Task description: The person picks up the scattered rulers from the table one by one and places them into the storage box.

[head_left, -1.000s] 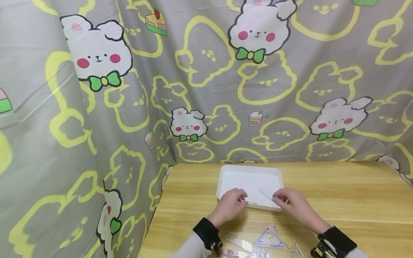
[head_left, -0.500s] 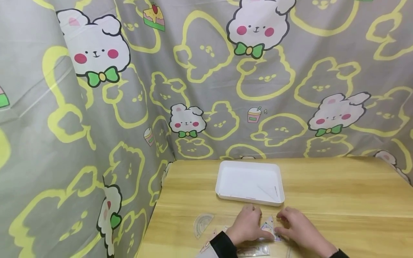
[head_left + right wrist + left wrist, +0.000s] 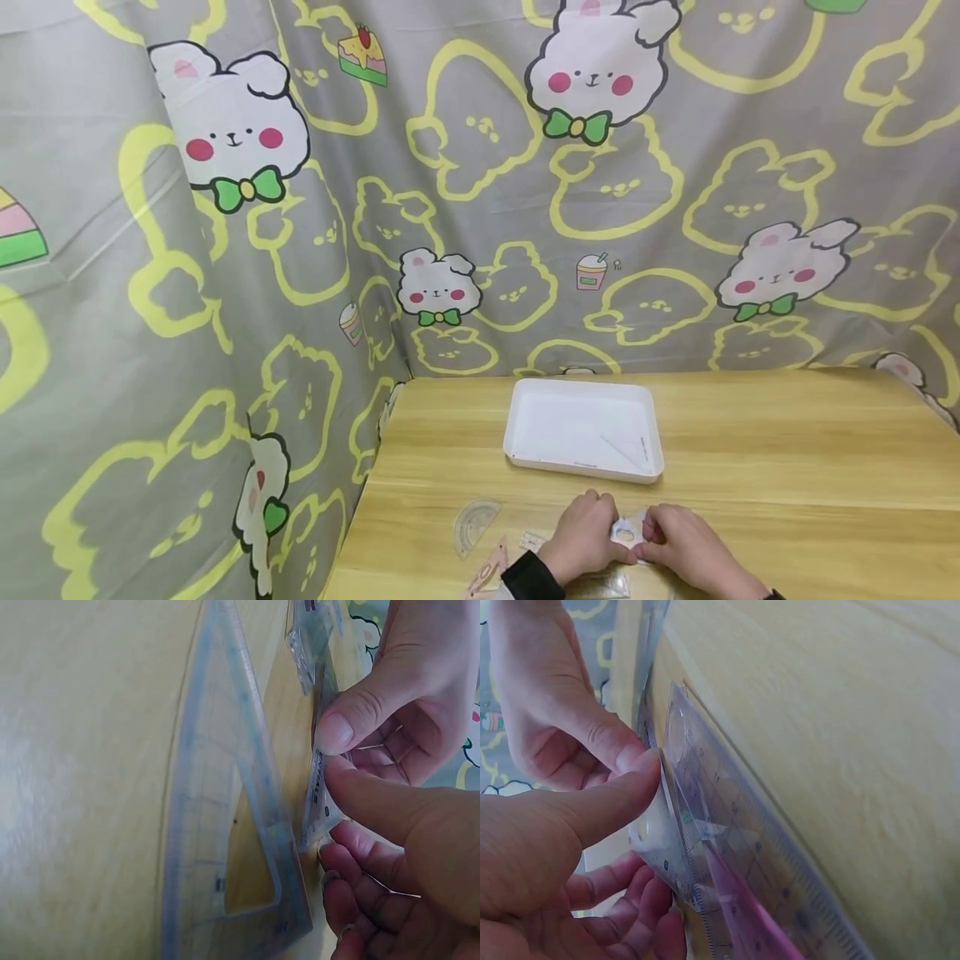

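Note:
My left hand (image 3: pixel 585 537) and right hand (image 3: pixel 682 546) meet over the table in front of the white tray. Between them is a small clear set square (image 3: pixel 627 531) with a cut-out middle. Both hands pinch it, thumb tips side by side along its edge in the left wrist view, where it stands tilted (image 3: pixel 654 825). Beneath, a clear ruler (image 3: pixel 780 862) and a pink-tinted plastic piece (image 3: pixel 750 907) lie close to my left fingers. In the right wrist view a longer bluish set square (image 3: pixel 251 817) lies beside my right hand.
The shallow white tray (image 3: pixel 585 468) stands behind the hands, with a thin clear set square (image 3: pixel 624 450) lying in its right part. A clear protractor (image 3: pixel 475 527) and a pinkish set square (image 3: pixel 489 571) lie left of my left hand. A patterned curtain (image 3: pixel 465 208) hangs behind the table.
Both hands have come back from the tray to the table near me, leaving a clear set square in the tray. They have closed in on the small set square and now pinch it.

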Action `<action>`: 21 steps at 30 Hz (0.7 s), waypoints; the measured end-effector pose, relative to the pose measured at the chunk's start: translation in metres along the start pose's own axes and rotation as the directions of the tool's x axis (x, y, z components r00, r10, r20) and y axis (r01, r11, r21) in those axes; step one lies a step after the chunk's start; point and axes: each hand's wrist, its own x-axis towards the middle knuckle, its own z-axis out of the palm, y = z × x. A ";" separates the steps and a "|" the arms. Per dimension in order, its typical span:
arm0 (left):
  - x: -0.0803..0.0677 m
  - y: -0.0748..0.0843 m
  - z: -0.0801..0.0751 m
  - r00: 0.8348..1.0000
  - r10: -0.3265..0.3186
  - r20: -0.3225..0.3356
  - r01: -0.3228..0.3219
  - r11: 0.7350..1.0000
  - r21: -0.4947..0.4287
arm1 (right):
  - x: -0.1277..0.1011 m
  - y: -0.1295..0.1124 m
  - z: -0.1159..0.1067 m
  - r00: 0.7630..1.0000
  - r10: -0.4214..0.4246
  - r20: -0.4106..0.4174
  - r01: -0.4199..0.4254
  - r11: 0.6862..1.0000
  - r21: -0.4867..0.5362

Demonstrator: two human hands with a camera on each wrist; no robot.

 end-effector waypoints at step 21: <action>0.000 -0.002 -0.038 0.969 0.233 -0.077 -0.244 0.950 -0.197 | 0.013 0.002 -0.033 0.953 -0.303 -0.014 0.295 0.915 0.276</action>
